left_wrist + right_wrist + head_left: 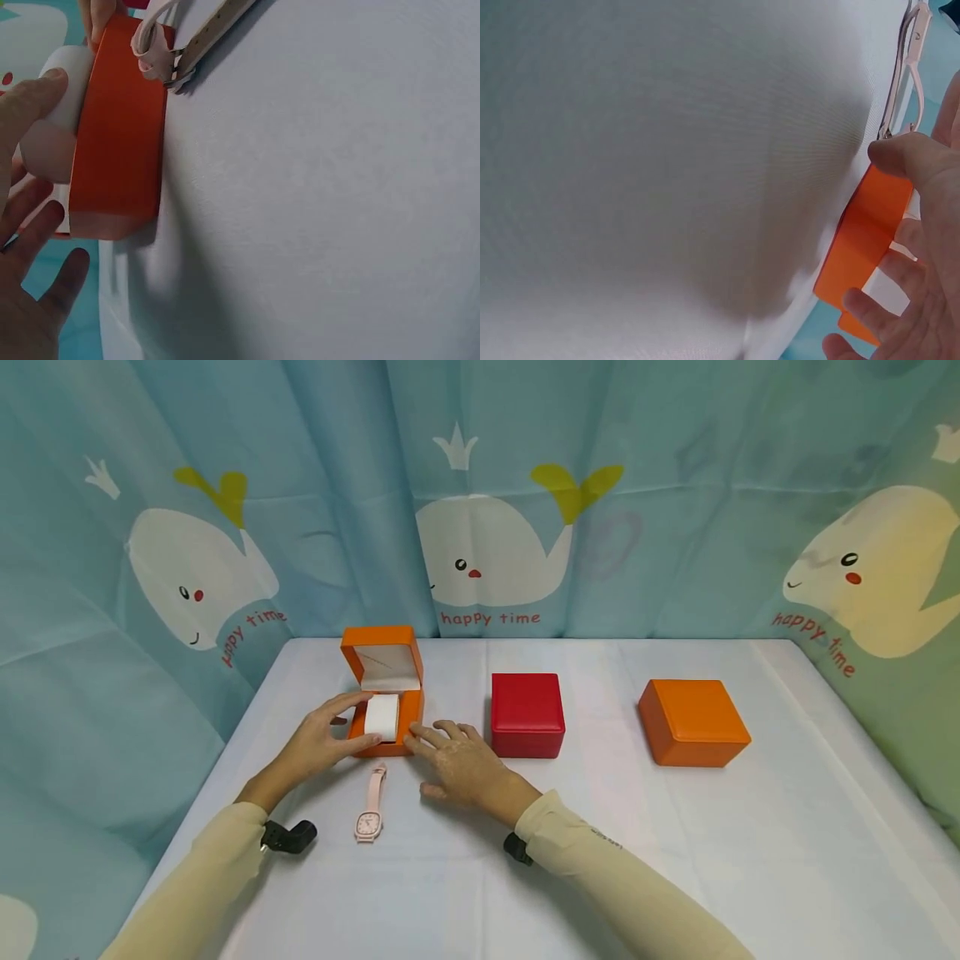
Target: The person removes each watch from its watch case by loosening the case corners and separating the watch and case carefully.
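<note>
Left hand [317, 742]: thumb and fingers pinch the white cushion [382, 717]. Right hand [463, 768]: fingers spread against the open-lidded orange box [124, 135] — steadying it, we judge.

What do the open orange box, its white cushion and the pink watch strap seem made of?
Open orange box: probably leatherette over board; smooth, faintly glossy faces, crisp edges.
White cushion: perhaps faux leather; smooth, matt, rounded, though fabric is possible.
Pink watch strap: perhaps leather, imitation or silicone; matt, thin, curving.
</note>
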Action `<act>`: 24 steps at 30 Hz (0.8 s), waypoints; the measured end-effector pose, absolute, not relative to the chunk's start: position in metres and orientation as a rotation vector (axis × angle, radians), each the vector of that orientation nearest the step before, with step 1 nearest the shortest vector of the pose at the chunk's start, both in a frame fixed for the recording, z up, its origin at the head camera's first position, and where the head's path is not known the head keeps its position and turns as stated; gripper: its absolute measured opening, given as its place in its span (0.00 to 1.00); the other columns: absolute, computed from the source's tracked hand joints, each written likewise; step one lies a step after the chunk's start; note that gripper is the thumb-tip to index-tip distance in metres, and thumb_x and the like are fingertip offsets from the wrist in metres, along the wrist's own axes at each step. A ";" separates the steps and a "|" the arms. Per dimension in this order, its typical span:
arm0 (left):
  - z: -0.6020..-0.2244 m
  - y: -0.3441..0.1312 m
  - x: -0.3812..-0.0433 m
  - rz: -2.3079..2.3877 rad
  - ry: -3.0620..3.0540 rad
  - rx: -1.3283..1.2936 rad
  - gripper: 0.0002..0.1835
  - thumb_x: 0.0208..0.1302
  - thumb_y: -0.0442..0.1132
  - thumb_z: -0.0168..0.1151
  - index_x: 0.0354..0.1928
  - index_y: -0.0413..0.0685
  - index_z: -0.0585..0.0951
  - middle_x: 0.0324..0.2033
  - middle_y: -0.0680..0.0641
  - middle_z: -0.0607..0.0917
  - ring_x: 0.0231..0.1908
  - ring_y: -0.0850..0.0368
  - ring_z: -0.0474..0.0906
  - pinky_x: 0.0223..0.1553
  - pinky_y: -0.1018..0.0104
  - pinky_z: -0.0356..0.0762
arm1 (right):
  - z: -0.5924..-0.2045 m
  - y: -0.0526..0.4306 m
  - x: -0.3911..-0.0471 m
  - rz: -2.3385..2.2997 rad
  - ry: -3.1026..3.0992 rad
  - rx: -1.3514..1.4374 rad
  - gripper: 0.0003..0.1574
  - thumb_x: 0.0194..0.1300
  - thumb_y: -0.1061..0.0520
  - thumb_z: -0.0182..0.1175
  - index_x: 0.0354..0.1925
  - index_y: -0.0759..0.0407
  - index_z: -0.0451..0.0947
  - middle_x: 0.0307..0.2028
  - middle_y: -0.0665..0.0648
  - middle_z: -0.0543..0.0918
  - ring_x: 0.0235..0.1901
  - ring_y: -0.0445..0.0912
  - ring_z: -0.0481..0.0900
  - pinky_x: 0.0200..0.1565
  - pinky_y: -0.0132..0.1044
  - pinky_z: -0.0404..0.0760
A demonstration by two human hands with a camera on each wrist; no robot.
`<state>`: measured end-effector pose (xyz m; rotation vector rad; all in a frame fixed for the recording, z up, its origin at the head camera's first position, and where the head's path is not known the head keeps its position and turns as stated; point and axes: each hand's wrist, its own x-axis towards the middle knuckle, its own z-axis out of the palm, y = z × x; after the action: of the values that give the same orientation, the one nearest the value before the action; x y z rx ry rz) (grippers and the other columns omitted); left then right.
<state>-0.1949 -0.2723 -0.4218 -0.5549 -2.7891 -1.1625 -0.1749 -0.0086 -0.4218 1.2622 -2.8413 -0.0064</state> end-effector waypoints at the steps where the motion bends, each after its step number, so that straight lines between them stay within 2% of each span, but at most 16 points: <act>1: -0.421 -0.272 -0.196 -1.167 -2.798 -0.552 0.37 0.60 0.38 0.76 0.70 0.38 0.72 0.68 0.34 0.71 0.64 0.35 0.68 0.58 0.39 0.73 | -0.422 -0.008 -0.175 -0.002 -2.841 1.263 0.45 0.70 0.37 0.62 0.78 0.46 0.62 0.77 0.50 0.60 0.71 0.52 0.62 0.67 0.50 0.67; 16: -0.424 -0.269 -0.203 -1.250 -2.834 -0.509 0.35 0.62 0.37 0.74 0.69 0.37 0.72 0.67 0.31 0.70 0.63 0.33 0.66 0.60 0.37 0.70 | -0.422 -0.006 -0.176 0.053 -2.820 1.271 0.45 0.68 0.39 0.64 0.77 0.47 0.64 0.76 0.50 0.62 0.69 0.53 0.64 0.65 0.50 0.70; 24: -0.427 -0.267 -0.204 -1.154 -2.769 -0.624 0.28 0.60 0.34 0.74 0.62 0.36 0.79 0.66 0.33 0.72 0.65 0.32 0.64 0.60 0.35 0.68 | -0.422 -0.008 -0.176 0.059 -2.841 1.263 0.44 0.69 0.39 0.64 0.77 0.46 0.64 0.76 0.50 0.61 0.70 0.52 0.63 0.66 0.50 0.68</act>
<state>-0.2037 -0.2673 -0.4274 -0.6239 -2.7690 -1.1537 -0.1759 -0.0076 -0.4225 1.2628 -2.8405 0.0588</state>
